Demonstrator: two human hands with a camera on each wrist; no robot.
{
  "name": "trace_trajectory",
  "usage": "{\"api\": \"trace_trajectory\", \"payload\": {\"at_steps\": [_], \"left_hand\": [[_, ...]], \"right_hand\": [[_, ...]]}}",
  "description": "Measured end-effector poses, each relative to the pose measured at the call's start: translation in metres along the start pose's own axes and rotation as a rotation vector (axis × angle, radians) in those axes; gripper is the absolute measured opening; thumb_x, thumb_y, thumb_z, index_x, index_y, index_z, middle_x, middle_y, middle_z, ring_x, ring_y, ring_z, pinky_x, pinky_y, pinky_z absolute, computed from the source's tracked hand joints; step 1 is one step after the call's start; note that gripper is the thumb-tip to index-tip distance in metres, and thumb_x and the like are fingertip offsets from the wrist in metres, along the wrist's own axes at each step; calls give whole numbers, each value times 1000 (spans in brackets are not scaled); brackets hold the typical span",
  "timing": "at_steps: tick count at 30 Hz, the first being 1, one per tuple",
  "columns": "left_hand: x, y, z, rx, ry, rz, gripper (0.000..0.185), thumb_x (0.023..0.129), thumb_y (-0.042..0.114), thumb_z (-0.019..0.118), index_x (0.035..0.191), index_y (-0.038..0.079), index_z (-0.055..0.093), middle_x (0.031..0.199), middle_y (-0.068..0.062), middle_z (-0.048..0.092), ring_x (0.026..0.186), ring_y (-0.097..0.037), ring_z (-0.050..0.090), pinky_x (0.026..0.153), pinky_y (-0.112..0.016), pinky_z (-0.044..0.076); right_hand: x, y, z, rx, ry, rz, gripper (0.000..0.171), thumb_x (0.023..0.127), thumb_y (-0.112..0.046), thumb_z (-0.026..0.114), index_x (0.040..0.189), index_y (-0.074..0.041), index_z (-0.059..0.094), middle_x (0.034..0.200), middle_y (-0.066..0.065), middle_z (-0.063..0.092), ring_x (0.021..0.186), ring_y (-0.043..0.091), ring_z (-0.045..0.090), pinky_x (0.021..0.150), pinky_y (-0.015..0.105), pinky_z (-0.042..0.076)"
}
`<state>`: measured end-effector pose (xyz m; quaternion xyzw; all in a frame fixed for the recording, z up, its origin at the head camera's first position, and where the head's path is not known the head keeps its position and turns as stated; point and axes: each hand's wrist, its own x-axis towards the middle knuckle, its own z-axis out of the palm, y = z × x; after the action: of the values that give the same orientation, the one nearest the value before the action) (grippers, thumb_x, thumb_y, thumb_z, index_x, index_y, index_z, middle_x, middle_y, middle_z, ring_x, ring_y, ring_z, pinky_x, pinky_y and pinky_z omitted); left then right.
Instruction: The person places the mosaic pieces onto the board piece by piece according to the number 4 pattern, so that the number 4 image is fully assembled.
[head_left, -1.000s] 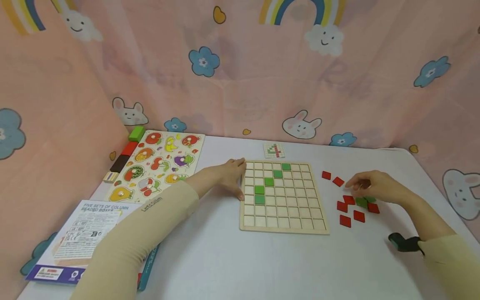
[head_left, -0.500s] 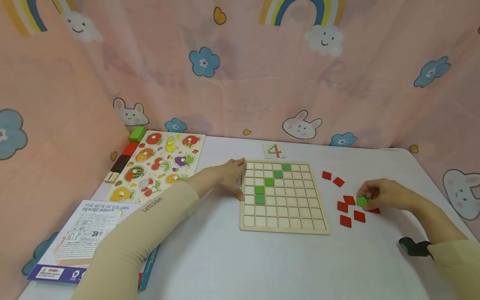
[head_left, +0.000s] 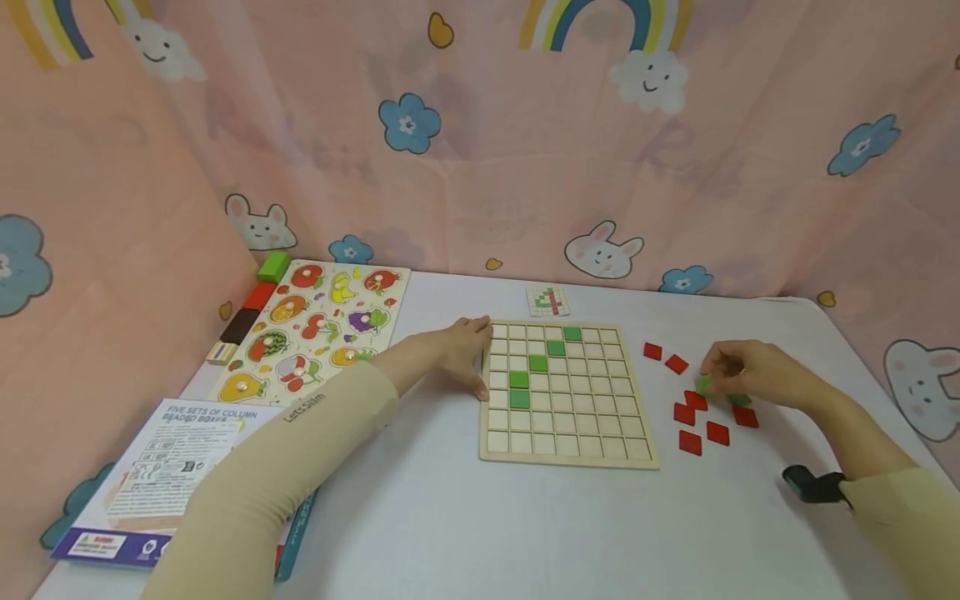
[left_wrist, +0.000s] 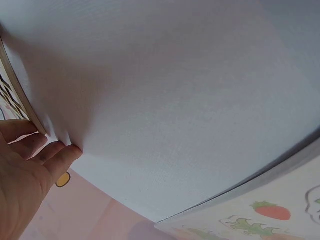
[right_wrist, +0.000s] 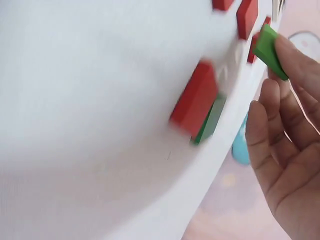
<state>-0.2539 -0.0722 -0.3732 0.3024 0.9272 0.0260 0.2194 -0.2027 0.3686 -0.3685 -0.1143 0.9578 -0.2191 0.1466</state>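
A wooden grid board point(head_left: 567, 392) lies mid-table with several green tiles point(head_left: 537, 363) set in a diagonal. My left hand point(head_left: 467, 354) rests with straight fingers against the board's left edge point(left_wrist: 20, 95). To the right of the board, my right hand point(head_left: 738, 372) pinches a green tile point(head_left: 704, 385) point(right_wrist: 270, 45) just above the table. Several red tiles point(head_left: 701, 417) point(right_wrist: 196, 100) lie loose around it, and another green tile point(head_left: 740, 400) point(right_wrist: 211, 120) lies partly under a red one.
A small pattern card point(head_left: 548, 301) lies behind the board. A fruit peg puzzle point(head_left: 318, 329) and coloured blocks point(head_left: 258, 297) sit at the far left, a printed box point(head_left: 161, 479) at the near left. A pink curtain point(head_left: 480, 142) surrounds the white table point(head_left: 480, 517).
My right hand dipped to the tile pile, took hold of a green tile and has lifted it slightly up and to the left. The left hand has not moved.
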Motion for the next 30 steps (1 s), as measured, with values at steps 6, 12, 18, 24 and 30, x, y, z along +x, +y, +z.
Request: {"api": "trace_trajectory", "payload": {"at_steps": [6,12,18,24,30], "left_hand": [[1,-1,1,-7,-4,3,119,76,60,77,157,-1,15,167,-21,7,154,-41,16,127,-48,22],[2,-2,2,-1,-6,-2,119,76,61,76,158,1,14,167,-20,7,154,-41,15,127,-48,21],[2,0,1,-8,-7,-5,119,76,60,76,158,0,13,167,-20,6,154,-42,14,128,-48,19],[0,0,1,-3,-11,-14,118,77,59,76,158,1,13,168,-19,6,154,-42,14,127,-48,20],[-1,0,1,10,-13,-19,118,77,60,75,158,1,13,168,-19,6,154,-41,14,127,-48,20]], "right_hand": [[16,-42,21,45,75,-117,18,85,-23,77,97,-15,68,86,0,65,80,11,54,65,18,48],[36,-91,51,118,50,-255,15,83,-22,80,94,-19,70,81,-3,63,75,9,53,64,19,46],[50,-134,71,181,-8,-294,12,85,-18,77,97,-18,74,94,-2,71,81,14,54,68,17,48],[58,-155,84,190,-22,-348,10,87,-12,75,96,-15,76,92,-1,73,78,13,54,65,17,48],[61,-164,91,160,-31,-345,6,86,-11,75,89,-16,75,87,-2,73,74,9,57,66,19,50]]}}
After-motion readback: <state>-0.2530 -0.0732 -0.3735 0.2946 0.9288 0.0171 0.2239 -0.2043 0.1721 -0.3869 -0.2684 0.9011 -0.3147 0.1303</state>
